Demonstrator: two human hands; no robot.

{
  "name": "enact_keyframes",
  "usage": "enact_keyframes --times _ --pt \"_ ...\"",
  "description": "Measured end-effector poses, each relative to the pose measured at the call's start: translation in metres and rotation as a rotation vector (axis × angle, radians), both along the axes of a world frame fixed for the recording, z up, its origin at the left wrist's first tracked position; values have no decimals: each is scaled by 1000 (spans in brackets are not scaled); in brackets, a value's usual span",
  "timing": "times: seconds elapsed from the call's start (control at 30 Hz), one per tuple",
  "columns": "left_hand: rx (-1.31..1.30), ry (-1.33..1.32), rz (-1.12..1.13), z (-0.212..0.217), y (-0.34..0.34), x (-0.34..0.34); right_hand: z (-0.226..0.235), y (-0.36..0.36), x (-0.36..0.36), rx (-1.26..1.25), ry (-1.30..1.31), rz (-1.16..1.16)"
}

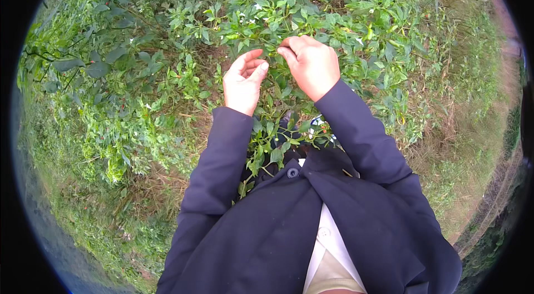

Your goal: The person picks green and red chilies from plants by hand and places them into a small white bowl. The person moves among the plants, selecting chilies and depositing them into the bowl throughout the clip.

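Far to the left of the fingers spread at least 3 broad dark-green leaves (99,69). Lower and nearer, still left of the fingers, lies 1 patch of dry straw-coloured grass (161,185). Next comes the left hand (242,84), 1 of 2 bare hands, out of 1 navy left sleeve (222,149); its fingers are loosely curled and released, the thumb tip apart from the index fingertip. Under and just beyond the fingertips of both hands is the chili plant (250,38) — its leaves are too many to count. Farther beyond the fingertips show at least 4 white chili flowers (257,7). Below the fingers, between the 2 forearms, rises a leafy stem (276,155), with 1 dark jacket button (292,173) near it. The right hand (315,66) comes out of the right sleeve (367,133), its thumb and index tips brought together in a pinch — I cannot tell whether anything sits between them. Right of these fingers, near, hang at least 2 yellow-green chili peppers (370,31). Well apart, farther right, stands dry brown grass (448,121).
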State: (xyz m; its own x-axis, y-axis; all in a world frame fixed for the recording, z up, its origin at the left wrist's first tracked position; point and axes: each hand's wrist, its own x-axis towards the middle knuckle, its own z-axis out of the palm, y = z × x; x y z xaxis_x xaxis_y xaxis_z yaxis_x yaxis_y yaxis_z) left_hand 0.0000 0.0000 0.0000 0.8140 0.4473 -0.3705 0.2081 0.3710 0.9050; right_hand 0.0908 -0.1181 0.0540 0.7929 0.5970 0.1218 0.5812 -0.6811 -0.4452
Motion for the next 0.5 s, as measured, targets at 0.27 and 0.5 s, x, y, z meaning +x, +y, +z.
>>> enact_keyframes --times 0.27,0.5 --pt "135 -128 -84 -2 12 18 -12 7 -5 257 132 -123" --pt "202 -130 -33 -4 12 24 -22 9 -20 393 281 -175"
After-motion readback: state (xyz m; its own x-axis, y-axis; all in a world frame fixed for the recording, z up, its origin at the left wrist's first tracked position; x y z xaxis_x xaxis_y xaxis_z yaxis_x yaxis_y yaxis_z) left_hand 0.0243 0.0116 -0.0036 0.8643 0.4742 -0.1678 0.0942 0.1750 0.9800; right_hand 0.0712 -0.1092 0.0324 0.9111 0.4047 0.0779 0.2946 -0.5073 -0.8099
